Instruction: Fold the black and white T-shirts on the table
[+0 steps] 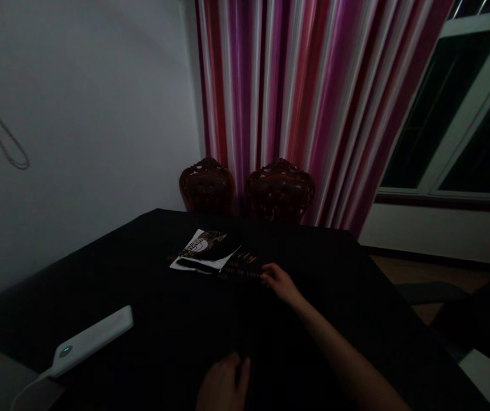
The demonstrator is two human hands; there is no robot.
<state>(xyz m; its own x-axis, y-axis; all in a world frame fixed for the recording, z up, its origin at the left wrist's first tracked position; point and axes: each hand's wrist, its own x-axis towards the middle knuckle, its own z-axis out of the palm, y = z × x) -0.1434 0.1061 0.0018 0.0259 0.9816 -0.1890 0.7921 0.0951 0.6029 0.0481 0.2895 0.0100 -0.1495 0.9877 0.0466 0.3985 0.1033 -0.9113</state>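
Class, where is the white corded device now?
In the head view, the white device lies lower left on the black table, left of the left hand.

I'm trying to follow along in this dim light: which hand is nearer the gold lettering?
The right hand, stretched forward close beside the gold lettering. The left hand is much farther back, at the picture's bottom edge.

A black printed cloth (239, 267) is lying face up on the black surface (176, 325), its outline merging into the dark. Gold script is showing above smaller capitals; a white, black and gold patterned section is spreading left, its edges looking jagged.
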